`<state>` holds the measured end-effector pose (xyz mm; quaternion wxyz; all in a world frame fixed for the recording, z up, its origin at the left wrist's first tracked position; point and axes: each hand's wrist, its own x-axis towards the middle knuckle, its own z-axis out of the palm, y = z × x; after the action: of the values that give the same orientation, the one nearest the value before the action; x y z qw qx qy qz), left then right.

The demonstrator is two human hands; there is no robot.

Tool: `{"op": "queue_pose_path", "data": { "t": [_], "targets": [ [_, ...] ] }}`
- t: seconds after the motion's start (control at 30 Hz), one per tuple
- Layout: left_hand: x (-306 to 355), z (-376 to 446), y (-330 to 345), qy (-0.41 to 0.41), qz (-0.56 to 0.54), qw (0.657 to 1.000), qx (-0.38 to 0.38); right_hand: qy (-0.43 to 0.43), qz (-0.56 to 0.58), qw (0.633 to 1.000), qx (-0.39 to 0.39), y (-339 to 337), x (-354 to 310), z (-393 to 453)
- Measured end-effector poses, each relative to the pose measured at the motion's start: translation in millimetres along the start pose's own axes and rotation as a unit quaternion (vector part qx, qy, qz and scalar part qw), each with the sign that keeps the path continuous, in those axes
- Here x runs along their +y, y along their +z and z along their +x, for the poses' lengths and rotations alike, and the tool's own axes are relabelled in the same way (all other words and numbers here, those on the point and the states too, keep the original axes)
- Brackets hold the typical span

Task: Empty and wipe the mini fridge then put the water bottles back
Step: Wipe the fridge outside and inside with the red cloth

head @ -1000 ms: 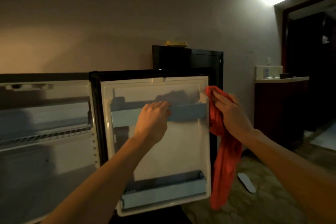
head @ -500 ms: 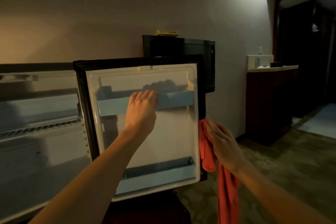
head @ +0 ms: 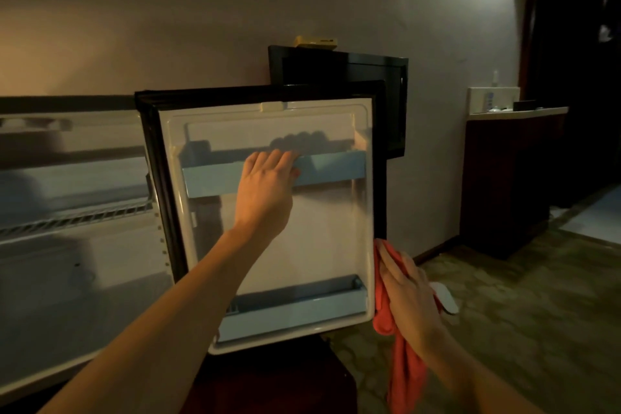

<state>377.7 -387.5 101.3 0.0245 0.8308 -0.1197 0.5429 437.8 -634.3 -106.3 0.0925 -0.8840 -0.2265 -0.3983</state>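
White liner, fridge cavity (head: 77, 245): far left, door swung wide; wire shelf (head: 74, 217) bare, no water bottles anywhere in view, so I judge the emptying done and the wiping stage under way.

Door (head: 268, 239): inner face turned toward me, black gasket round the pale panel. Light streaks on the panel, possibly damp; cannot confirm.

Upper door rack (head: 332, 166): blue rail across the panel, nothing in it.

Left hand (head: 265, 188): my fingers hooked over the top edge of the upper door rack, gripping it. Reason, as I judge it: to brace the door so it does not swing while the other side is rubbed.

Lower door rack (head: 295, 311): blue, near the bottom of the door, holds nothing.

Red cloth (head: 405, 376): bunched against the door's right edge low down, its tail hanging loose toward the floor.

Right hand (head: 408, 299): fingers laid fairly straight over the cloth, pressing it flat onto the door's outer edge; thumb side hidden, so I cannot tell whether it also pinches. Flat contact suits a wipe along the edge.

Slipper (head: 445, 301): pale, on the patterned floor just behind my right hand.

Surface (head: 517, 111): far right, a white box and small items on top, too dim to name.

Next, my estimate: finish the edge and corner, then fetch the bottles.
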Motion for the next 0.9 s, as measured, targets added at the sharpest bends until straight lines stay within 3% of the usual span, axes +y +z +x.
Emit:
{"op": "queue_pose_path", "data": {
  "t": [0.17, 0.37, 0.5, 0.77, 0.9],
  "targets": [
    [-5, -2, 2, 0.023, 0.006, 1.000, 0.003, 0.039, 0.018, 0.997, -0.063, 11, -14, -32],
    [-19, -17, -13, 0.116, 0.016, 0.993, -0.001, 0.110, 0.076, 0.991, -0.009, 8, -10, -56],
    [-28, -46, -31, 0.157, 0.040, 0.986, -0.045, 0.149, 0.074, 0.986, 0.026, 12, -19, -61],
    [-83, -115, -26, 0.291, 0.146, 0.926, -0.189, 0.238, 0.169, 0.956, -0.037, 40, -53, -67],
    [-108, -127, -33, 0.320, 0.176, 0.913, -0.180, 0.283, 0.181, 0.939, -0.080, 59, -57, -55]
  ]
}}
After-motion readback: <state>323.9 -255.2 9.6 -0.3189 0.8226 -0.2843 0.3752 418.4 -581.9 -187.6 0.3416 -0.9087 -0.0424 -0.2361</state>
